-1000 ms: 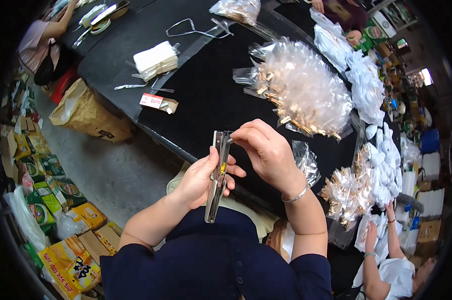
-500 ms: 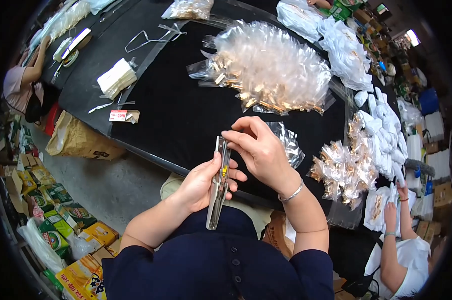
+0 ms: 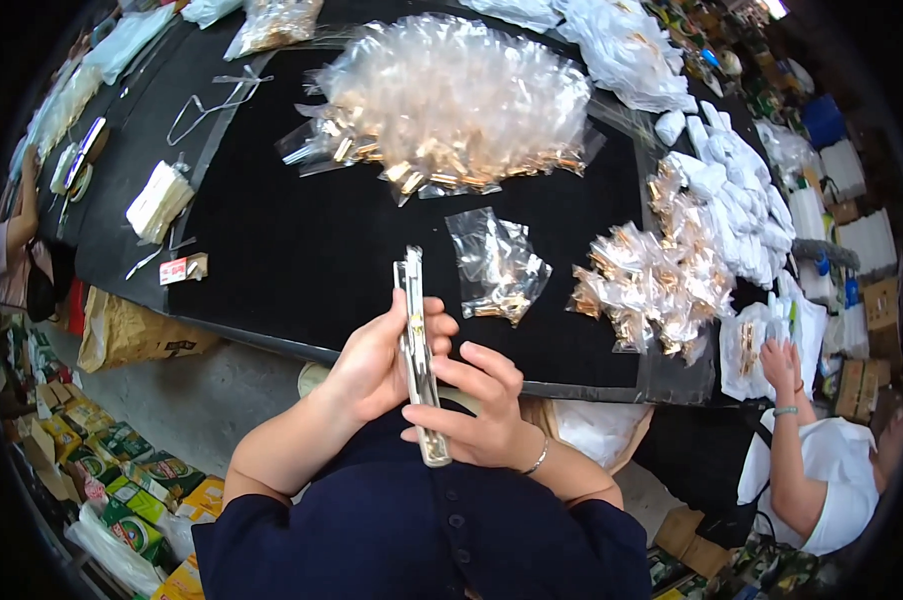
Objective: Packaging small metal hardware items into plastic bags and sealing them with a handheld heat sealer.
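Note:
A long metal stapler (image 3: 416, 330) is held over the near table edge, pointing away from me. My left hand (image 3: 368, 362) grips it from the left, thumb along its side and fingers curled beneath. My right hand (image 3: 482, 405) holds its near end, with fingers on both sides of the metal. Just beyond, a few clear plastic bags with small gold-coloured pieces (image 3: 494, 268) lie on the black tabletop (image 3: 242, 240). A large pile of similar filled bags (image 3: 452, 100) spreads behind them.
More gold-filled bags (image 3: 657, 285) and white wrapped bundles (image 3: 737, 200) heap up at right, near a person in white (image 3: 822, 470). At left are a small red-and-white box (image 3: 182, 269), a white stack (image 3: 160, 202) and a paper sack (image 3: 137, 330). Cartons (image 3: 122, 450) crowd the floor.
My right hand has moved from the stapler's far end to its near end. The whole view has shifted, with the table's things now further left.

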Motion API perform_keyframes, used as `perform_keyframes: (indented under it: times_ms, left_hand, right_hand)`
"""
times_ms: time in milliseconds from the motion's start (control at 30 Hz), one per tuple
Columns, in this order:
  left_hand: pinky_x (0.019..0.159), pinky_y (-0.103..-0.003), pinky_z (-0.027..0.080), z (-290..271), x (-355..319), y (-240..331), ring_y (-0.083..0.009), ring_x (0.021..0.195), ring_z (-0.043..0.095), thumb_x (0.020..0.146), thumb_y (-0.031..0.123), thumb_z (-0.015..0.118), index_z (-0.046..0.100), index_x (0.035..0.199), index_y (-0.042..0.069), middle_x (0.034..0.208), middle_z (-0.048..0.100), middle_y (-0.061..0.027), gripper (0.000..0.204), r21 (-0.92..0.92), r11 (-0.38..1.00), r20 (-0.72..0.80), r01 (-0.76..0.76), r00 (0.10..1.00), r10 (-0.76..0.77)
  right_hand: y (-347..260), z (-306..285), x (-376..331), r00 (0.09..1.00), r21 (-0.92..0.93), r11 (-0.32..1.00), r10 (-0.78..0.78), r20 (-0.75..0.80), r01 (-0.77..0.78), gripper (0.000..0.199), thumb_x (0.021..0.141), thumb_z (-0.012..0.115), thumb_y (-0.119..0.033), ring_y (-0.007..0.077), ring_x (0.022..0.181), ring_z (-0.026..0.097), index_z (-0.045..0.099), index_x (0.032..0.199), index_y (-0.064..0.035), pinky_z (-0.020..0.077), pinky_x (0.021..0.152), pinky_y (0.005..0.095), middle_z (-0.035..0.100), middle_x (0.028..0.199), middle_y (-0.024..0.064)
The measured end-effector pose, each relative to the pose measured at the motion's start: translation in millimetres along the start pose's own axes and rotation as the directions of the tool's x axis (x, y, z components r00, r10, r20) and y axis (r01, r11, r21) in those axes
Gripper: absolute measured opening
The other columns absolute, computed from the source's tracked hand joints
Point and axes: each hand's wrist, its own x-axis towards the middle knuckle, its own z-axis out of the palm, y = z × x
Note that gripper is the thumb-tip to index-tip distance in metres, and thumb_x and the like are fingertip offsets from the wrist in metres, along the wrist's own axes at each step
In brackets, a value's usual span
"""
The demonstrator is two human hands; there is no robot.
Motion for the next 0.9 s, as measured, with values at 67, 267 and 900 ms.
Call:
perform_keyframes:
  times_ms: [67,267,900]
  left_hand:
    - [0.062,-0.029,0.055,12,-6,-3,-0.0161,0.070,0.065,0.108,0.042,0.037,0.057,0.115,0.004,0.093,0.069,-0.0092,0.044,0.353,0.932,-0.133,0.076,0.991,-0.031]
    - [0.055,-0.026,0.054,2,-6,-4,-0.0142,0.058,0.064,0.108,0.039,0.040,0.062,0.109,0.001,0.084,0.069,-0.0083,0.044,0.861,0.494,0.037,0.120,0.954,-0.297]
    - [0.067,-0.026,0.048,33,77,27,-0.0121,0.070,0.056,0.084,0.006,0.074,0.067,0.098,-0.002,0.097,0.068,-0.0077,0.017,0.967,-0.206,0.214,-0.150,0.916,0.340]
  right_hand:
    - [1,-10,1,0.999,-0.015,1.000,-0.021,-0.036,0.020,0.064,0.071,0.085,-0.015,0.0412,0.122,0.050,0.058,0.129,-0.0053,0.0405,0.106,0.0468,0.054,0.133,0.0189]
    - [16,-53,17,0.957,-0.077,0.975,0.220,0.187,-0.209,0.066,0.075,0.083,-0.029,0.0312,0.118,0.056,0.056,0.129,-0.0028,0.0425,0.103,0.0455,0.060,0.126,0.0164]
    - [116,-48,-9,0.461,0.505,0.378,0.886,0.044,-0.776,0.027,0.086,0.069,-0.002,0.0144,0.095,0.063,0.058,0.111,0.0007,0.0506,0.088,0.0309,0.066,0.106,0.0077]
